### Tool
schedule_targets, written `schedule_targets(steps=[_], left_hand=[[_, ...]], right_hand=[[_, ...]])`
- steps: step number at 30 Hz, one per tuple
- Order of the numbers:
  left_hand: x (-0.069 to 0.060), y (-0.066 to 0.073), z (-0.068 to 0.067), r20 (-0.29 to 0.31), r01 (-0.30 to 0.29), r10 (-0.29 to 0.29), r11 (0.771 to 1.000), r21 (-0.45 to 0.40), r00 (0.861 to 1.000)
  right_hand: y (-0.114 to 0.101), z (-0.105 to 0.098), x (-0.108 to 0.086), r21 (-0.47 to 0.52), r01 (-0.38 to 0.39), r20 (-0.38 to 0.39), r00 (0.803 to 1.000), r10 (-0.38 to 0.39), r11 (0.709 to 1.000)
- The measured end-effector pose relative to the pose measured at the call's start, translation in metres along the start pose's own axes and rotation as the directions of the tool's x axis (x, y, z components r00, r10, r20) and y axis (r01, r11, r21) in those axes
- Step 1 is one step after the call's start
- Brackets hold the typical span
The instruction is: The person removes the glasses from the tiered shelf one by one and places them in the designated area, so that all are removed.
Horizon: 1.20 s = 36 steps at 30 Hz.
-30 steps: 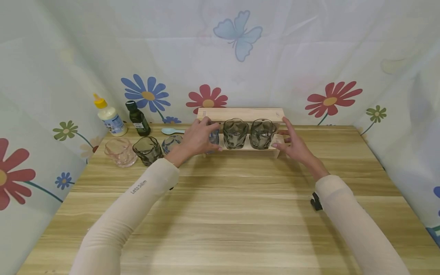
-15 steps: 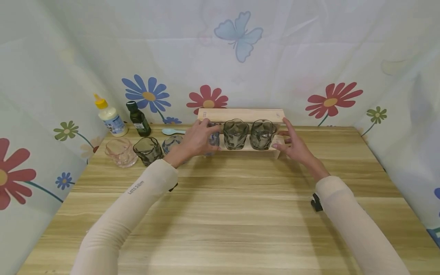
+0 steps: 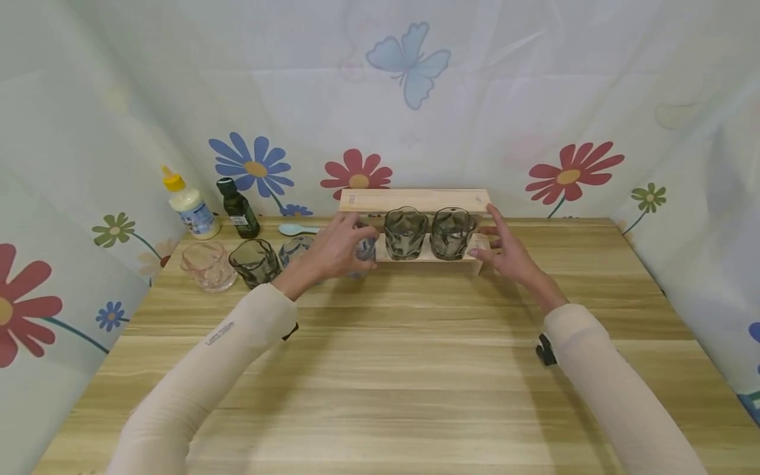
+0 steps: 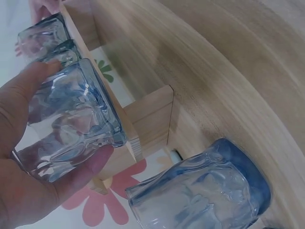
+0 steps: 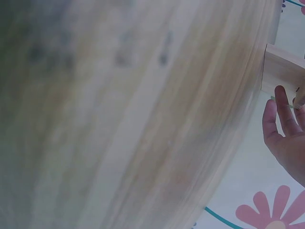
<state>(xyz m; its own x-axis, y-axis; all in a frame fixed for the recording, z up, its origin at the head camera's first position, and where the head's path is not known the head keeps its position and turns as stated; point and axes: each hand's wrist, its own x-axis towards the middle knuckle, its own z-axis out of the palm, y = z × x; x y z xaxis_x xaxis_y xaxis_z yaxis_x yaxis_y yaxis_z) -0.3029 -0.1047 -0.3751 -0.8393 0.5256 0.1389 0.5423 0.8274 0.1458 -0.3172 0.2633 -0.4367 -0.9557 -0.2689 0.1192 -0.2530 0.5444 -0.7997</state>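
My left hand [image 3: 341,247] grips a bluish faceted glass [image 4: 71,119] at the left end of a small two-level wooden rack [image 3: 415,199]. In the left wrist view, thumb and fingers lie on opposite sides of this glass. Two smoky grey glasses, a middle one [image 3: 406,234] and a right one [image 3: 452,234], stand on the rack's lower board. At the rack's right end, my right hand [image 3: 505,251] touches the wood, its index finger up by the top board and its thumb near the lower one. The right wrist view shows those fingers fairly straight.
Left of the rack stand a pink glass [image 3: 209,267], a dark grey glass [image 3: 255,262] and another blue glass [image 4: 200,191]. Behind them are a yellow-capped bottle [image 3: 194,208], a dark green bottle [image 3: 239,210] and a pale blue spoon [image 3: 297,229]. A flowered curtain [image 3: 463,132] hangs behind.
My left hand has drawn the bluish glass slightly left and toward me, off the rack's left end. The right hand and the two grey glasses have stayed in place.
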Motion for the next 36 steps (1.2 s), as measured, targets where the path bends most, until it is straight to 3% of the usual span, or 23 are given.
schedule_targets(steps=[13,21,27,32,36], left_hand=[[-0.031,0.006,-0.001,-0.048,-0.066,0.066,0.998,0.009,0.997],[-0.058,0.005,0.0,-0.046,-0.063,0.064,0.998,0.023,0.997],[-0.076,0.005,0.003,-0.085,-0.08,0.085,0.995,0.059,0.993],[-0.09,0.003,0.004,-0.103,-0.075,0.081,0.995,0.062,0.991],[-0.101,0.001,0.003,-0.095,-0.04,0.043,0.998,0.039,0.995]], right_hand=[[-0.003,-0.001,-0.001,0.009,-0.019,0.008,1.0,0.019,1.0],[-0.003,0.0,-0.001,0.004,-0.009,0.007,1.0,0.009,1.0],[-0.005,-0.001,0.0,0.008,-0.004,0.006,1.0,0.004,1.0],[-0.005,-0.001,-0.001,0.006,-0.011,0.004,1.0,0.011,1.0],[-0.005,0.0,-0.001,0.001,-0.004,0.006,1.0,0.004,1.0]])
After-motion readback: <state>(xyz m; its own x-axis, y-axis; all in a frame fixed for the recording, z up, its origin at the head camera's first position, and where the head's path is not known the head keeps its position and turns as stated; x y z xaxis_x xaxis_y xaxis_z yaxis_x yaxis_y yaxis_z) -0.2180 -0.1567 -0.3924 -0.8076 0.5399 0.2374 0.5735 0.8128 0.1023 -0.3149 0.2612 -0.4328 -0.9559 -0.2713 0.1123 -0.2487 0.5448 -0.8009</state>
